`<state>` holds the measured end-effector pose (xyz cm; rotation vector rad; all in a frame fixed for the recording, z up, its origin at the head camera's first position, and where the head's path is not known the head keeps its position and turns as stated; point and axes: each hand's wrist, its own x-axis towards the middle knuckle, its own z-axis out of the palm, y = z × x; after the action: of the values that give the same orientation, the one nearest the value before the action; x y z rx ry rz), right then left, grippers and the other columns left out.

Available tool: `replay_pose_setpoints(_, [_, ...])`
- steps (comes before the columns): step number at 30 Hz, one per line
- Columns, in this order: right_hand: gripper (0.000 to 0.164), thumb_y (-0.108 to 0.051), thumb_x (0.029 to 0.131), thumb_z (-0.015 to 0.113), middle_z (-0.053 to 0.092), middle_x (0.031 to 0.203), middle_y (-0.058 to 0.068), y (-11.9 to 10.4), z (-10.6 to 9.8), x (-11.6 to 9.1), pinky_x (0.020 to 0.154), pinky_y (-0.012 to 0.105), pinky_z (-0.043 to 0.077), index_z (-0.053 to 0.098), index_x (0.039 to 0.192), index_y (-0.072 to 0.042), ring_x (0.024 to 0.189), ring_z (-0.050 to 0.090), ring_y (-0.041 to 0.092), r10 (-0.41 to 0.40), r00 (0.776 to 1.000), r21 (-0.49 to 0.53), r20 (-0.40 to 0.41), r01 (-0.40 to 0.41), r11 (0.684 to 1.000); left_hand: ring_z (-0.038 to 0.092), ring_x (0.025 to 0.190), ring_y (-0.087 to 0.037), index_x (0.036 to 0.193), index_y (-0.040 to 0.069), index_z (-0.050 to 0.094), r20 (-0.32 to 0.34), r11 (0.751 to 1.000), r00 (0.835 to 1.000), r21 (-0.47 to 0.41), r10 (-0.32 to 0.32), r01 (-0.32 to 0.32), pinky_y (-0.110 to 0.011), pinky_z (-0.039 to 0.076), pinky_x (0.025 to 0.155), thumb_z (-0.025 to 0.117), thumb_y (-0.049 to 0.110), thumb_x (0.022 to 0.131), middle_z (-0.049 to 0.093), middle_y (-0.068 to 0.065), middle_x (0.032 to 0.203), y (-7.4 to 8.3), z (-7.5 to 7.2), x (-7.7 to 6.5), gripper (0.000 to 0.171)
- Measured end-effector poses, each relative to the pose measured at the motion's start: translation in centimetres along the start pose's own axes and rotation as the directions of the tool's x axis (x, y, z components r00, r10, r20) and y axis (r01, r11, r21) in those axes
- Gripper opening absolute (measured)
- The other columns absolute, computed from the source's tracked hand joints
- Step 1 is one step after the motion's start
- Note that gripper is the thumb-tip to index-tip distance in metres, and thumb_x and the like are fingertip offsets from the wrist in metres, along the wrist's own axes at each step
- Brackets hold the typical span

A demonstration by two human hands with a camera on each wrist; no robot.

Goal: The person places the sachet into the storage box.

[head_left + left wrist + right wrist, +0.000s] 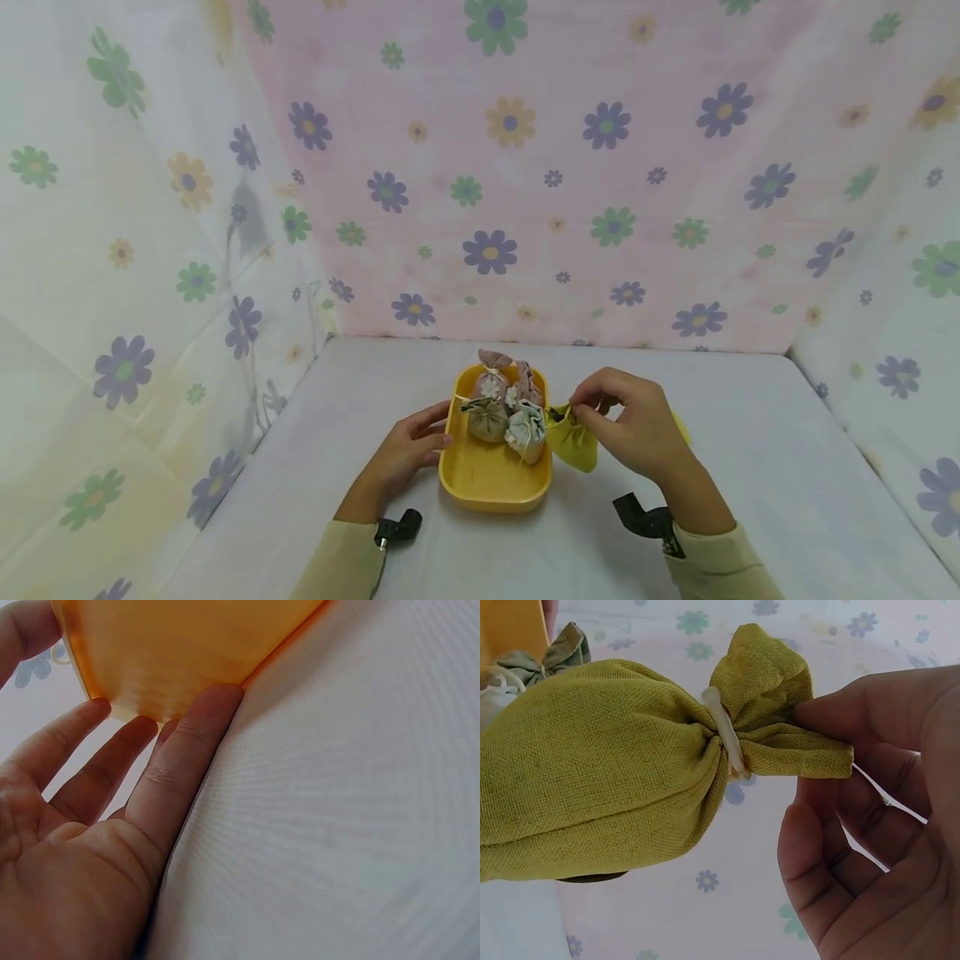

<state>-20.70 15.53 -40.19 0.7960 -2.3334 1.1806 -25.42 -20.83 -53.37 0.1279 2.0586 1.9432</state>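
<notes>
A yellow-green drawstring cloth pouch [607, 757], its neck cinched with a pale cord, hangs from my right hand [630, 421]. Thumb and fingers pinch the gathered top, and the pouch is beside the tray's right rim in the head view. The yellow plastic tray [480, 487] holds a pinkish pouch [491, 385], another pinkish one [529, 390] behind, an olive pouch [487, 423] and a pale blue-and-beige pouch [528, 437]. My left hand [408, 450] touches the tray's left side with extended fingers; in the left wrist view the fingertips [217, 697] meet its outer wall.
A white-covered table [300, 467] carries the tray. Beyond the right hand, a small yellow thing [681, 427] shows, mostly hidden. Flower-printed cloth [547, 200] hangs at the back and on both sides. Each wrist wears a black camera mount [643, 517].
</notes>
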Motion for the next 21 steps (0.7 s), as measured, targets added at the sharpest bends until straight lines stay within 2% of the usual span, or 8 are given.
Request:
replay_pose_setpoints(7, [0.027,0.001,0.088,0.076,0.072,0.092,-0.011,-0.8,0.4,0.0,0.068,0.024,0.058,0.072,0.093,-0.025,0.078,0.063,0.006,-0.004,1.000,0.044,0.019,0.003,0.999,0.054,0.141,-0.029,0.151,0.031,0.053,-0.008,1.000,1.000,0.005,0.006,-0.006,-0.039,0.061,0.095,0.079,0.022,0.091,0.049,0.003,0.158,0.0,0.0,0.2,0.066])
replay_pose_setpoints(13, [0.026,-0.001,0.090,0.076,0.070,0.092,-0.013,-1.5,1.1,-0.2,0.067,0.024,0.057,0.072,0.094,-0.027,0.077,0.062,0.005,-0.027,0.999,0.074,0.041,0.024,0.997,0.052,0.143,-0.029,0.150,0.031,0.054,-0.010,1.000,1.000,0.018,-0.010,0.010,-0.038,0.061,0.095,0.081,0.025,0.090,0.049,0.003,0.159,-0.4,0.0,0.3,0.066])
replay_pose_setpoints(21, [0.019,-0.007,0.093,0.075,0.069,0.092,-0.012,-2.0,2.9,0.3,0.067,0.025,0.058,0.073,0.096,-0.025,0.078,0.063,0.005,-0.078,0.994,0.125,0.075,0.068,0.990,0.053,0.142,-0.029,0.151,0.030,0.053,-0.008,1.000,1.000,0.021,0.005,-0.005,-0.038,0.061,0.096,0.081,0.027,0.089,0.049,0.002,0.159,-0.1,0.1,0.1,0.068])
